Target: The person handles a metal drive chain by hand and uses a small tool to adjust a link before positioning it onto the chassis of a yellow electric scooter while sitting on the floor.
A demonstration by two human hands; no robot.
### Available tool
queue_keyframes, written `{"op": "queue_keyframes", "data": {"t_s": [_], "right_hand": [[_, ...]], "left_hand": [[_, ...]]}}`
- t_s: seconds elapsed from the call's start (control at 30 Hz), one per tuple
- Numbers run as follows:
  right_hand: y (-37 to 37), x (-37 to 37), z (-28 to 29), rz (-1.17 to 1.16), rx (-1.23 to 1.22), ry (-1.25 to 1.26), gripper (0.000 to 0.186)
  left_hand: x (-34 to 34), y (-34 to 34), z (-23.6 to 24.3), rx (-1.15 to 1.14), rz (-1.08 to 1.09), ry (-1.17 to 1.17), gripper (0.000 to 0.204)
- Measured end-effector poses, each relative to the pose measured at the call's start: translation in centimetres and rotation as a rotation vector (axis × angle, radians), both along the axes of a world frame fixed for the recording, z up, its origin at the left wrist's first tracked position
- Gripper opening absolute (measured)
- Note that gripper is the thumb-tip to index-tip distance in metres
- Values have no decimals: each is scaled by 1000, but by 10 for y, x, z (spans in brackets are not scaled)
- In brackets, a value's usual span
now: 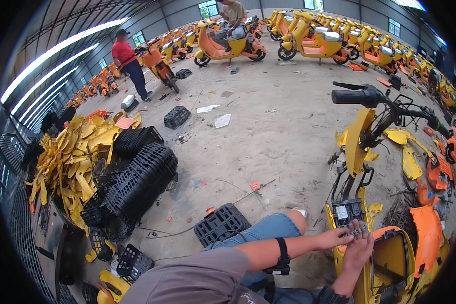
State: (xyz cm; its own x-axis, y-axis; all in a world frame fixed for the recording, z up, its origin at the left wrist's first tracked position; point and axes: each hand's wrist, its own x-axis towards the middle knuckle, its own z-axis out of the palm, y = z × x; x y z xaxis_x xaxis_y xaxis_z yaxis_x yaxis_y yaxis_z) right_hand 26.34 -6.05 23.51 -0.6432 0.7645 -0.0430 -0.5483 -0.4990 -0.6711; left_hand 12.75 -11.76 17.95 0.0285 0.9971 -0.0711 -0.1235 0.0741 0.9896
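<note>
At the lower right, both my hands meet above a partly stripped yellow scooter [361, 283]. My left hand [334, 237] reaches across from the left, fingers closed at one end of a narrow, dark, beaded-looking strip [357, 231]; its exact kind is too small to make out. My right hand [358, 249] is turned palm up with its fingers stretched out, and the strip crosses them. Just beyond my hands sits an open black compartment [347, 212] with a pale label. Beside my right hand is the scooter's hollow yellow seat box [392, 258]. Black handlebars [357, 96] rise ahead.
A black plastic crate [222, 224] lies by my knee. Stacked black baskets [144, 172] and heaped yellow panels [76, 162] stand left. Orange panels [424, 235] lie right. A person in red [124, 53] stands by an orange scooter; another sits on a yellow scooter [223, 48].
</note>
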Motion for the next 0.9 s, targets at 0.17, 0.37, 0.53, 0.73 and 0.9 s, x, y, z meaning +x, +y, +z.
{"op": "queue_keyframes", "data": {"t_s": [0.17, 0.37, 0.53, 0.73, 0.9], "right_hand": [[-2, 9, 2, -3, -17, 68, 55], [-4, 20, 2, 2, -6, 187, 60], [-10, 23, 7, 11, -9, 259, 67], [-8, 16, 9, -29, -15, 251, 68], [3, 2, 4, 7, -26, 159, 69]], "left_hand": [[4, 3, -2, 10, 9, -142, 53], [18, -1, 21, 54, 6, -23, 47], [17, 2, 9, -12, -92, -135, 39], [10, 7, 15, 8, -82, -161, 35], [-4, 12, 3, -33, -57, -204, 33]]}}
